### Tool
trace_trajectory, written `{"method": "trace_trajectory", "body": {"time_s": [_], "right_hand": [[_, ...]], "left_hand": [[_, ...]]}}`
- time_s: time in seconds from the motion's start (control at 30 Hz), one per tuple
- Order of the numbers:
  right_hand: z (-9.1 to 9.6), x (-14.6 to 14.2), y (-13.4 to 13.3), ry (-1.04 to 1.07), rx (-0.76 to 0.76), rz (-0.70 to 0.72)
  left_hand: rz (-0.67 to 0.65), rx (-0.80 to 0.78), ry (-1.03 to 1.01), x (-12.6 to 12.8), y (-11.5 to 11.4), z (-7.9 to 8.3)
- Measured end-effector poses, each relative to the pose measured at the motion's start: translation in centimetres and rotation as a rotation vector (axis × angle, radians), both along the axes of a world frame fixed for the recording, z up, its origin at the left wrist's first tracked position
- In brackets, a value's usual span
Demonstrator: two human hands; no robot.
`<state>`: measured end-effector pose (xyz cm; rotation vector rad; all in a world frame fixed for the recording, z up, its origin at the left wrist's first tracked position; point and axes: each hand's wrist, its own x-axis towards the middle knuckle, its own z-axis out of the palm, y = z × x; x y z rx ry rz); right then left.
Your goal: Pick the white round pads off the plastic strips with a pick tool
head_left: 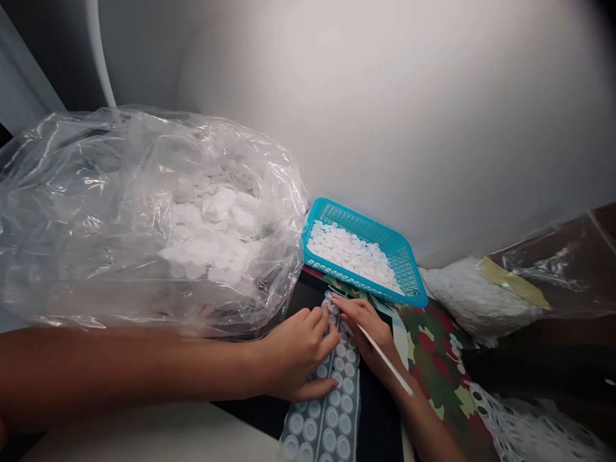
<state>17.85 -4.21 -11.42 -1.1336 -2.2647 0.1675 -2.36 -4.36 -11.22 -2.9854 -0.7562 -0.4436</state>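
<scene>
Right hand (368,327) half-curled (seemingly) around stick (385,362)

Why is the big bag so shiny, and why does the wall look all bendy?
In the head view, light glints off the crinkly clear bag as white streaks; the wall looks bowed, likely by the wide lens; the corners go dark; the left hand and right hand on the disc strip look fairly sharp.
</scene>
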Motion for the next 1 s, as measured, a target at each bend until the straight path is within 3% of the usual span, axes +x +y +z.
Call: {"method": "trace_trajectory", "body": {"time_s": [0.4,0.73,1.0], "right_hand": [[-0.4,-0.1,-0.3,0.069,-0.015,-0.078],[-0.6,1.3,0.0,-0.179,0.123,0.105],[-0.1,0.9,0.5,-0.359,0.056,0.051]], "left_hand": [[-0.020,0.011,0.012,-0.1,0.2,0.5],[0.014,0.007,-0.069,-0.3,0.0,-0.2],[0.031,-0.024,-0.072,-0.1,0.1,-0.4]]}}
